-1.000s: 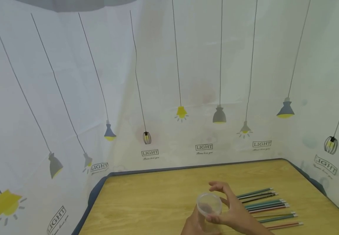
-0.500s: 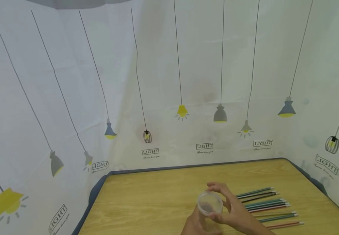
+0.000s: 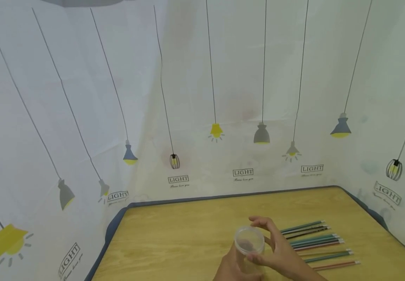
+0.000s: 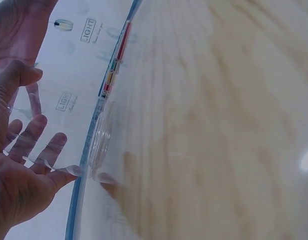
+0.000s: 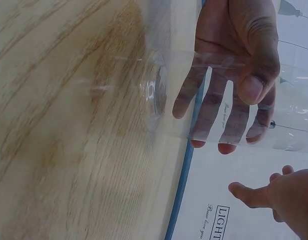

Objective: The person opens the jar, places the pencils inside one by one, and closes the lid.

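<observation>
A clear plastic jar (image 3: 249, 239) stands upright at the front of the table in the head view. My left hand (image 3: 233, 267) wraps round its side; in the right wrist view the left thumb lies across the near wall, with the fingers showing through the plastic behind. The jar's round base (image 5: 155, 92) is low over the table there. My right hand (image 3: 280, 249) is at the jar's top, thumb against the near rim and curled index finger by the far rim. In the right wrist view only part of the right hand (image 5: 289, 197) shows beside the jar.
Several pencils (image 3: 316, 241) with pale ends lie side by side on the wooden table (image 3: 174, 234), right of the hands. A white curtain (image 3: 188, 78) printed with hanging lamps surrounds the table behind its dark edge (image 3: 202, 198).
The right index finger dipped toward the far rim and is now slightly raised again. Both hands stay at the jar, which keeps nearly the same place. The head view shifts slightly.
</observation>
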### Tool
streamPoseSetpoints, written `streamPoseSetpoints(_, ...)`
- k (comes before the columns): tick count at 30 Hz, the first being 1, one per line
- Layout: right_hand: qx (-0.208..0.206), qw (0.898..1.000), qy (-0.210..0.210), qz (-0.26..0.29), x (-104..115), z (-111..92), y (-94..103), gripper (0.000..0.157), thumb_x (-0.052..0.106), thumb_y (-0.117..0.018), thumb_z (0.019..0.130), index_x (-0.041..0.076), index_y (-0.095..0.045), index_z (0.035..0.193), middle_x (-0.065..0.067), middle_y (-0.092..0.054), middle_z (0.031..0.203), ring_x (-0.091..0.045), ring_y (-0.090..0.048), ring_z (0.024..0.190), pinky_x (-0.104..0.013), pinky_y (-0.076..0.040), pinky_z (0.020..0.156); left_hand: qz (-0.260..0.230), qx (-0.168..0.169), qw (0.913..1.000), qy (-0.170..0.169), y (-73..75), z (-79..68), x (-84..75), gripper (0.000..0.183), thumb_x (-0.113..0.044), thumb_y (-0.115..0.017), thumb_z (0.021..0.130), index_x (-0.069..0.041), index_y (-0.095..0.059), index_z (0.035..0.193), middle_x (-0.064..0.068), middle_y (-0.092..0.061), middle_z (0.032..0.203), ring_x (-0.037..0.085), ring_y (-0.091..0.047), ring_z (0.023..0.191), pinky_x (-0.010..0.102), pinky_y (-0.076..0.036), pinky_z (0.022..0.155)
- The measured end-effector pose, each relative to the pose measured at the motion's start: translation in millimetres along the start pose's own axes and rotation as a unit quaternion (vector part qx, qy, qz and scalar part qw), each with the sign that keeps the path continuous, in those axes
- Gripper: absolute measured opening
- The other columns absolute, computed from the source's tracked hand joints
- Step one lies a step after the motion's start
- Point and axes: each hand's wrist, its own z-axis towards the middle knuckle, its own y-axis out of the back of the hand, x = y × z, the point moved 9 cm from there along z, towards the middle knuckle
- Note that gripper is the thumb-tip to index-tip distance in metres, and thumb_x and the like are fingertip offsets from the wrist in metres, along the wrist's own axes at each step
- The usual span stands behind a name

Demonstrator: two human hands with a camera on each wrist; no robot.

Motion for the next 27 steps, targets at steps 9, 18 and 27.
streamPoseSetpoints(9,0.06,0.996,0.055,0.029,12.3,-0.5,-5.1,0.064,0.002,-0.074,0.102,0.016,-0.049,0.159,0.003,-0.043,0.168,0.008,-0.039,0.147,-0.087,-0.044,0.106,-0.032,0.005,0.9994,0.008,-1.4,-1.7,-1.0,0.102,-0.022,-0.094,0.085,-0.038,-0.036,0.167,-0.013,-0.061,0.158,0.012,-0.057,0.146,0.048,-0.052,0.121)
streamPoseSetpoints(18,0.037,0.999,0.019,0.021,9.5,-2.6,-3.6,0.079,0.014,-0.081,0.1,0.02,-0.038,0.166,-0.018,-0.038,0.172,-0.005,-0.037,0.15,-0.085,-0.044,0.109,-0.021,0.007,0.9997,0.008,-1.1,-0.8,3.1,0.097,-0.024,-0.094,0.086,-0.037,-0.04,0.165,-0.012,-0.063,0.157,0.013,-0.059,0.146,0.053,-0.054,0.119)
streamPoseSetpoints(27,0.009,1.0,0.006,0.026,4.3,2.5,-3.8,0.054,0.005,-0.082,0.095,0.011,-0.053,0.141,-0.007,-0.048,0.165,0.0,-0.048,0.14,-0.05,-0.056,0.11,-0.015,-0.009,0.9997,0.015,1.3,-1.8,2.8,0.098,-0.025,-0.096,0.082,-0.04,-0.043,0.163,-0.014,-0.066,0.152,0.009,-0.063,0.136,0.032,-0.055,0.11)
